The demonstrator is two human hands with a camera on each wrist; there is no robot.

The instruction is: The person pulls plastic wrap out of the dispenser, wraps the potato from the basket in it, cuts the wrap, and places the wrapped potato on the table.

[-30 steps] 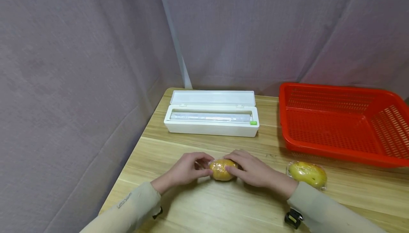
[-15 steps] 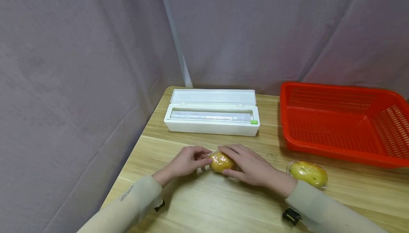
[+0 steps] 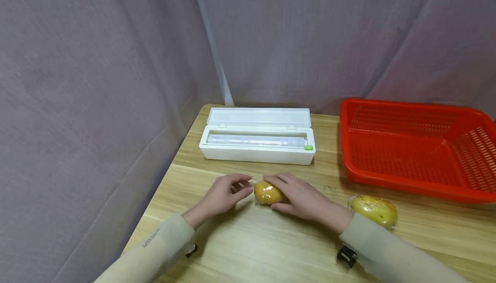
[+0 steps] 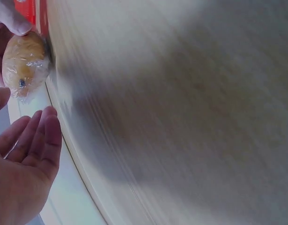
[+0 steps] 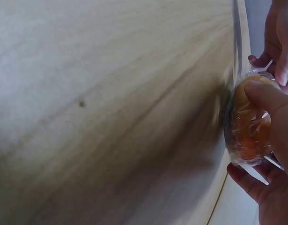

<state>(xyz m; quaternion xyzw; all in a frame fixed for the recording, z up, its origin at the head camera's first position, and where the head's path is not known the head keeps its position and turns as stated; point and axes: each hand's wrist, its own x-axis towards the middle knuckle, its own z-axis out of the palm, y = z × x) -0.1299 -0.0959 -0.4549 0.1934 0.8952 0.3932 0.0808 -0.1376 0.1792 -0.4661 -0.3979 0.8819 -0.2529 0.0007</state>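
A yellow-orange mango (image 3: 267,193) in clear plastic film lies between the two hands near the middle of the table. My right hand (image 3: 300,197) grips it from its right end, with the thumb on the near side and fingers over the far side. In the right wrist view the right thumb presses on the film-covered mango (image 5: 249,124). My left hand (image 3: 220,196) is just off the mango's left end, fingers loosely bent, holding nothing. A gap shows between the left fingers (image 4: 49,136) and the wrapped mango (image 4: 25,68) in the left wrist view.
A second wrapped mango (image 3: 373,211), greener, lies beside the right forearm. Behind the hands stands a white box (image 3: 257,156) with its lid up and a roll of plastic film (image 3: 255,140) inside. A red plastic basket (image 3: 407,184) is at the right. Grey curtains back the wooden table (image 3: 248,248).
The mango has shifted slightly away from the body, and its far end has tilted. My left fingers have come off its left end; the right hand has stayed on it.
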